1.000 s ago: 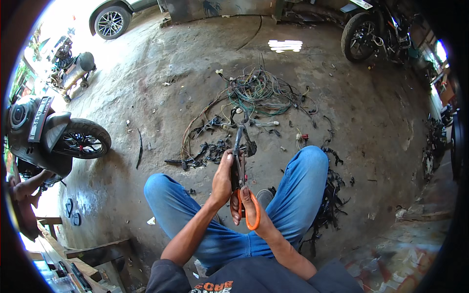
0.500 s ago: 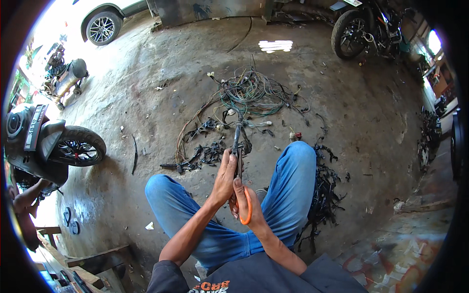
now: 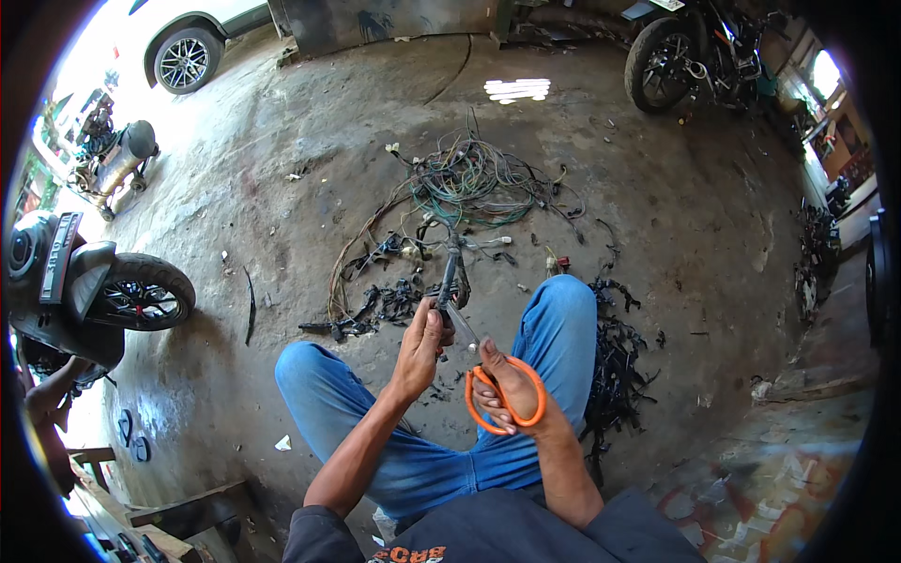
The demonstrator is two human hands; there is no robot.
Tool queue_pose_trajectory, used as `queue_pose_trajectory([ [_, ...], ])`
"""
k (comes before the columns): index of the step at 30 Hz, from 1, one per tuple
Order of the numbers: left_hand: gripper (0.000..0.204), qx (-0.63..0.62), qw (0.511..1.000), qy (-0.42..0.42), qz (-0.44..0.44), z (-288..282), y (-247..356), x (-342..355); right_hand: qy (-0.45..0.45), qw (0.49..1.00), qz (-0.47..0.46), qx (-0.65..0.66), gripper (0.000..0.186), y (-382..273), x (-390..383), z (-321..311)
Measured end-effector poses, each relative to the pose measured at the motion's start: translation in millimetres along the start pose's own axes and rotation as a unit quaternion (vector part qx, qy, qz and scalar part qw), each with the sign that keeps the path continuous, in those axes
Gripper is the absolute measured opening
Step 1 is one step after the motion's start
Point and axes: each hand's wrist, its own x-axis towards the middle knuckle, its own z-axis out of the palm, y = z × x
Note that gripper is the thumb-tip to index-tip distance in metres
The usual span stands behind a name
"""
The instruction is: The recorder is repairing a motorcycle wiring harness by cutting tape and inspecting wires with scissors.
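My left hand (image 3: 418,352) is closed around the black-wrapped end of a wiring harness (image 3: 452,263), which stretches away from me toward a tangle of coloured wires (image 3: 474,188) on the floor. In my right hand (image 3: 511,387) is a pair of scissors (image 3: 540,403) with orange handles, the fingers and thumb in its loops. The scissor blades point up and left, close to the harness just beyond my left fingers; whether they touch it I cannot tell. Cut black pieces (image 3: 394,300) and small connectors lie between the tangle and my knees.
A heap of black scraps (image 3: 615,375) lies beside my right knee. A motorcycle (image 3: 141,291) stands at the left, with another person's arm (image 3: 56,385) behind it. Sandals (image 3: 141,448) lie nearby. Another motorcycle (image 3: 666,66) stands far right, a car (image 3: 188,61) far left.
My right hand has moved right and back from my left hand. The scissors' handles have spread and turned, and their blades now slant up-left. My left hand still holds the harness.
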Motion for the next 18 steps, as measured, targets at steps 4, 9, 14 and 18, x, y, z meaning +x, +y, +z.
queue_pose_trajectory([
  [4, 0.044, -0.039, 0.999, -0.011, -0.004, -1, 8, -2, 0.013, 1.0, -0.021, 0.002, 0.07, 6, -3, 5],
  [9, 0.032, -0.074, 0.996, -0.035, 0.038, 9, 7, -1, 0.079, 0.988, -0.103, -0.083, 0.069, 32, 9, 25],
  [14, 0.031, -0.074, 0.997, -0.013, 0.019, 6, -6, -2, 0.186, 0.933, -0.163, -0.26, 0.063, 62, 28, 28],
  [18, 0.029, -0.123, 0.992, -0.016, -0.001, 2, -11, -2, 0.132, 0.961, -0.149, -0.192, 0.06, 63, 32, 28],
])
